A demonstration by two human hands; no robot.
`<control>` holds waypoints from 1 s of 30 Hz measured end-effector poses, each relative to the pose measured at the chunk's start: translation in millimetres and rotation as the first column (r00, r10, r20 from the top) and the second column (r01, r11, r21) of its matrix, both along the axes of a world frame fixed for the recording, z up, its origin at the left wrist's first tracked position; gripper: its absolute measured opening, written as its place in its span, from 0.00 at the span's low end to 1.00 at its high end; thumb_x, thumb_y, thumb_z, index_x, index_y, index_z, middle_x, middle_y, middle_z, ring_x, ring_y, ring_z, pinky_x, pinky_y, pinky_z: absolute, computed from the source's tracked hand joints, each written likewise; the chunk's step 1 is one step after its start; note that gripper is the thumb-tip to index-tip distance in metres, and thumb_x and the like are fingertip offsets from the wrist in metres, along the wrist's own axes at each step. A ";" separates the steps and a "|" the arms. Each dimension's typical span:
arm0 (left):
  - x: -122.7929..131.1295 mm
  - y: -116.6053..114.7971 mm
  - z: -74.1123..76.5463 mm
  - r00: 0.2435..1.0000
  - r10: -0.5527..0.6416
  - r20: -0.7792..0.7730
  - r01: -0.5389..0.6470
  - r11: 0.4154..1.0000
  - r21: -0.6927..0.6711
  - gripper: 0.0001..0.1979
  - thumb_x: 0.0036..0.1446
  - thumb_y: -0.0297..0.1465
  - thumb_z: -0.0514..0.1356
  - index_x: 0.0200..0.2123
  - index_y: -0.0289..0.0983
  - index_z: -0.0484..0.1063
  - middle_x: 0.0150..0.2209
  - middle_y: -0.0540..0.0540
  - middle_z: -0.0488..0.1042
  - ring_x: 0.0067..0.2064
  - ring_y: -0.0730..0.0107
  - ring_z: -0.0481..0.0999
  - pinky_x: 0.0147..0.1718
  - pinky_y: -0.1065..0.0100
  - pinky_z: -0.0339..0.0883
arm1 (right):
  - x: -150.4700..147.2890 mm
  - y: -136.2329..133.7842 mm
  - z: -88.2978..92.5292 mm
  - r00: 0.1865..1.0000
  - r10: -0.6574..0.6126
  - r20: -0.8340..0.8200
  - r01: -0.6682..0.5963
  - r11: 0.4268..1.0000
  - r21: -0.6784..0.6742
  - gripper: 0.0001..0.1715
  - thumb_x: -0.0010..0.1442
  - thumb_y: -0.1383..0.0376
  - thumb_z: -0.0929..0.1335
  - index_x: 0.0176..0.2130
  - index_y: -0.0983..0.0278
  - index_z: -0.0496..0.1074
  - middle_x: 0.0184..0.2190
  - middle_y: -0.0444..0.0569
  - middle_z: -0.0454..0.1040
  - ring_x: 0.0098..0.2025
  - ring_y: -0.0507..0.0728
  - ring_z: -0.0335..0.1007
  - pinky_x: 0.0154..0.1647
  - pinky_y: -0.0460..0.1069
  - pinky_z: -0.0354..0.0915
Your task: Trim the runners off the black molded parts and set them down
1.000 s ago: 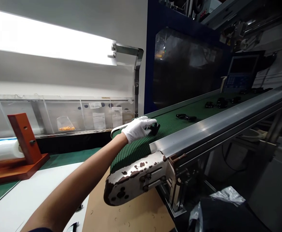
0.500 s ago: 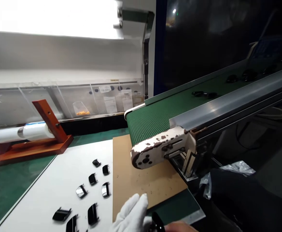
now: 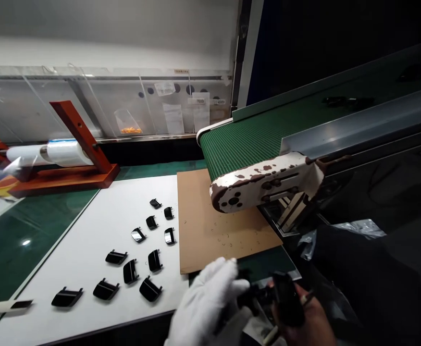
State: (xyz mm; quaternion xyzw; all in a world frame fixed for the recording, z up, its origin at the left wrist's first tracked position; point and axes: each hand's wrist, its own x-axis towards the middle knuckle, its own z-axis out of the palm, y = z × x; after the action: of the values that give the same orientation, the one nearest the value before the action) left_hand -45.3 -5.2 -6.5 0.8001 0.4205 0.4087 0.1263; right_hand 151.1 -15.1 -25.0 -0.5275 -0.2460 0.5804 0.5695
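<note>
My left hand [image 3: 206, 302], in a white glove, is at the bottom of the view and grips a black moulded plastic part [image 3: 248, 297]. My bare right hand [image 3: 304, 315] closes on a dark glossy piece [image 3: 286, 298] just beside the glove. Blur hides whether the two are one piece. A thin pale-tipped tool [image 3: 271, 335] seems to lie in my right hand, too blurred to name. Several black plastic parts [image 3: 150, 288] lie in loose rows on a white sheet [image 3: 88, 240], left of both hands.
A brown cardboard sheet [image 3: 225, 226] lies under the end of a green conveyor belt [image 3: 253, 144], whose white end plate [image 3: 261, 182] is chipped and rusty. An orange wooden stand [image 3: 66, 180] holds a white roll at left. A dark bag [image 3: 369, 283] fills the lower right.
My gloved hand has left the conveyor belt and come down near my right hand, bringing the black part. The view has tilted down, showing the parts on the white sheet.
</note>
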 end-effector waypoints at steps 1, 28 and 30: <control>-4.0 0.2 -0.8 0.997 0.032 0.066 -0.027 0.998 -0.061 0.31 0.64 0.34 0.57 0.66 0.41 0.49 0.55 0.42 0.74 0.61 0.58 0.67 0.60 0.59 0.63 | 3.6 1.0 1.3 0.996 -0.037 -0.076 0.035 0.999 -0.021 0.19 0.40 0.53 0.79 0.26 0.63 0.76 0.16 0.40 0.67 0.14 0.44 0.51 0.15 0.41 0.52; 34.6 10.7 -9.8 0.835 -0.030 0.550 0.285 0.878 -0.385 0.51 0.42 0.43 0.73 0.65 0.45 0.51 0.51 0.42 0.74 0.53 0.57 0.75 0.48 0.64 0.75 | -8.9 -7.0 9.3 0.961 -0.014 -0.275 -0.014 0.995 -0.100 0.19 0.43 0.54 0.79 0.31 0.62 0.75 0.23 0.41 0.70 0.14 0.40 0.44 0.14 0.40 0.49; 33.6 10.9 -10.2 0.843 -0.020 0.538 0.268 0.882 -0.388 0.51 0.41 0.43 0.73 0.65 0.46 0.51 0.51 0.43 0.75 0.52 0.58 0.76 0.48 0.64 0.75 | -8.8 -7.8 7.2 0.970 0.006 -0.242 -0.031 0.994 -0.103 0.20 0.41 0.53 0.79 0.32 0.61 0.77 0.20 0.41 0.69 0.14 0.41 0.44 0.15 0.41 0.51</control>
State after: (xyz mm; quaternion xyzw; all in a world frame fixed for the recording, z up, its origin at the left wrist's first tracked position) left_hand -11.7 5.7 -16.7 0.6387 0.3900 0.4899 0.4471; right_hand 142.3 -22.9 -17.8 -0.4803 -0.1487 0.6577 0.5609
